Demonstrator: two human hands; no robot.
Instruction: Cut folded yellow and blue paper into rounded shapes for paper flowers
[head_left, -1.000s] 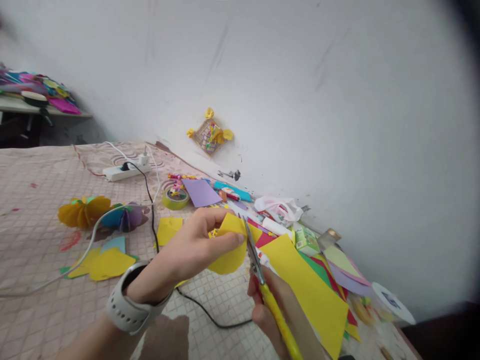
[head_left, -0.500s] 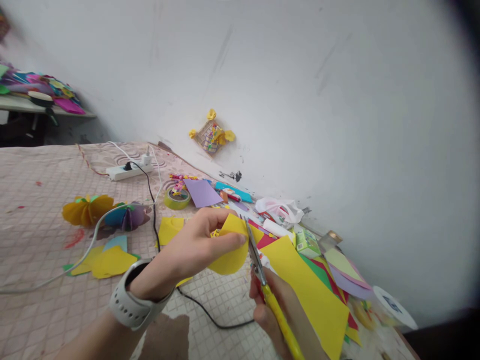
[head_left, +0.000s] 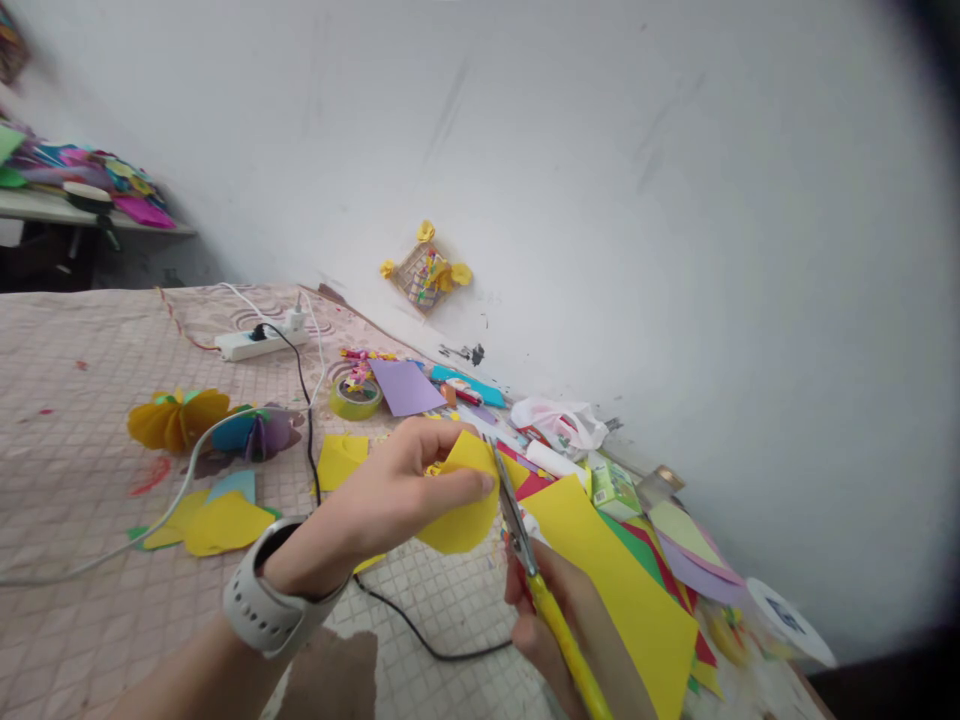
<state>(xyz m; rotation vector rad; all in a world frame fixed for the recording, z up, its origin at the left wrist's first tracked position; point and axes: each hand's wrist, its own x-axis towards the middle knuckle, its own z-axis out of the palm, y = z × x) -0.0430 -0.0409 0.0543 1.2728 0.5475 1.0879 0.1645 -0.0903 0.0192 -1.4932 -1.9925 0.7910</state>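
My left hand [head_left: 397, 490] pinches a folded piece of yellow paper [head_left: 465, 505] with a rounded lower edge, between thumb and fingers. My right hand [head_left: 559, 625] grips a pair of yellow-handled scissors [head_left: 544, 595]. Their metal blades [head_left: 508, 510] lie against the paper's right edge. A large yellow paper sheet [head_left: 611, 595] lies just beyond the scissors, partly under my right hand. A white watch strap [head_left: 274, 600] circles my left wrist.
Paper fan rosettes [head_left: 176, 420], yellow scraps [head_left: 341, 462], a tape roll [head_left: 355, 398] and lilac paper [head_left: 405, 387] lie on the quilted pink cover [head_left: 90, 400]. Black and white cables run from a power strip [head_left: 259, 343]. A white wall [head_left: 600, 200] rises behind.
The scissors blades have shifted slightly right along the paper edge. Both hands otherwise hold the same grip, and the view has drifted a little.
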